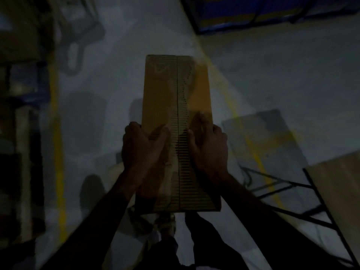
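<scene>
A long, narrow cardboard box (171,90) is held out in front of me above the floor. A seam runs down the middle of its top, where torn paper bares the corrugation. My left hand (142,151) grips the box's left edge, thumb on top. My right hand (209,147) grips the right edge, thumb lying on the top face. The scene is dim and blurred.
Grey concrete floor (116,65) with yellow painted lines (58,133). Shelving with boxes stands on the left (21,94). A blue rack (263,14) is at the top right. A black metal frame with a wooden board (337,190) stands at the right.
</scene>
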